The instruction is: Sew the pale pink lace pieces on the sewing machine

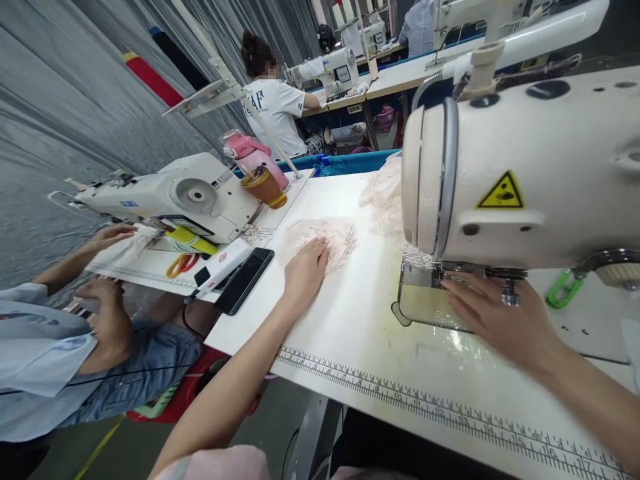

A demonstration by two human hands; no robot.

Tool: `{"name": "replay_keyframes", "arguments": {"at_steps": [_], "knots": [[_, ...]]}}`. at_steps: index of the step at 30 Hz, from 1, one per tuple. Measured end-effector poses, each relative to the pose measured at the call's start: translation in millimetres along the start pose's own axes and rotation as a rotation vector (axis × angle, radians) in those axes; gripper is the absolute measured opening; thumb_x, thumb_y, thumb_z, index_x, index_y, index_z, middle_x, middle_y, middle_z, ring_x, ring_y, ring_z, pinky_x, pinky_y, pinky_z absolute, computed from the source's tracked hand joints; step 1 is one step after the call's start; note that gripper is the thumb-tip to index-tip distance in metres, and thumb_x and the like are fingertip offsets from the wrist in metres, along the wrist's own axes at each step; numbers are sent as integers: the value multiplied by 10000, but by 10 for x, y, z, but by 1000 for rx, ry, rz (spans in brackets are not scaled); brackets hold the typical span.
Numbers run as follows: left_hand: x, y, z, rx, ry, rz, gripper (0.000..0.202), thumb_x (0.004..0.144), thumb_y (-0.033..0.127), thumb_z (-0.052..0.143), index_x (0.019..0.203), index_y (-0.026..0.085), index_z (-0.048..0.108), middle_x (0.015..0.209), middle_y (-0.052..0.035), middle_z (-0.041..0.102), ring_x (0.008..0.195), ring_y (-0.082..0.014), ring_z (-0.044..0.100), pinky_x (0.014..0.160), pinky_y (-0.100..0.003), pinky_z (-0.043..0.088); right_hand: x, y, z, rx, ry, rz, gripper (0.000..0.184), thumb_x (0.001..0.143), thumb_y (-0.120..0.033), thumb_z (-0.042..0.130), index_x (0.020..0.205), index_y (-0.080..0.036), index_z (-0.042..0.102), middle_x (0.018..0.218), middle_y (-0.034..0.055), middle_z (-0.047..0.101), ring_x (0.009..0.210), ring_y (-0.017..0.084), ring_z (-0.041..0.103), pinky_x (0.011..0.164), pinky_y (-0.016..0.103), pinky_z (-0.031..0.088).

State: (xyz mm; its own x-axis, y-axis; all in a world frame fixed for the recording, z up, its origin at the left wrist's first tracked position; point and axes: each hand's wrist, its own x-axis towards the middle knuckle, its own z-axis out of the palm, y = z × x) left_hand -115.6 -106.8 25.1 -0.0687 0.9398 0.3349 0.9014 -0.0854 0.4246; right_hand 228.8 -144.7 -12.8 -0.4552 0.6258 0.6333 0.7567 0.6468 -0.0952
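Observation:
On the white sewing table [360,320], my left hand [305,273] lies palm down over a pale pink piece of thin fabric [343,240], its fingers resting on the cloth. Dark loose thread ends show on that piece. My right hand [500,310] reaches under the head of the sewing machine [560,153], beside the presser foot area. Its fingers are stretched out, and the machine parts cover some of them; I see nothing held. Behind the machine head a bunched heap of pale pink fabric [383,200] lies near the metal plate [425,297].
Left of my arm are a black phone [245,280], a white device [223,267], orange-handled scissors [183,265], a brown cup [264,187] and a pink bottle [255,153]. A co-worker sits at the left sewing machine [165,193]. Green thread snips [565,289] lie at the right.

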Motion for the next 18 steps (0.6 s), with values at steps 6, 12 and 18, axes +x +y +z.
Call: {"name": "replay_keyframes", "arguments": {"at_steps": [6, 12, 18], "knots": [[153, -76, -242, -290, 188, -148, 411, 957, 385, 268, 876, 164, 605, 768, -74, 689, 791, -210, 674, 723, -331, 554, 14, -20, -15, -119, -43, -33, 306, 975, -223, 354, 1024, -273, 652, 918, 25, 727, 735, 187, 631, 637, 346, 332], [-222, 641, -256, -594, -363, 19, 338, 959, 409, 404, 850, 211, 655, 805, -41, 722, 740, -180, 684, 683, -310, 581, 24, 13, 11, -188, -60, 32, 291, 964, -279, 400, 1133, -248, 635, 671, 14, 671, 616, 169, 569, 607, 318, 330], [-638, 1339, 61, -308, -556, 710, 252, 916, 376, 521, 1052, 209, 651, 1156, -49, 677, 1100, -210, 610, 951, -385, 518, 175, -16, -120, -186, 20, -28, 284, 863, -87, 474, 1032, -194, 675, 876, 14, 729, 785, 157, 623, 775, 322, 408]]}}
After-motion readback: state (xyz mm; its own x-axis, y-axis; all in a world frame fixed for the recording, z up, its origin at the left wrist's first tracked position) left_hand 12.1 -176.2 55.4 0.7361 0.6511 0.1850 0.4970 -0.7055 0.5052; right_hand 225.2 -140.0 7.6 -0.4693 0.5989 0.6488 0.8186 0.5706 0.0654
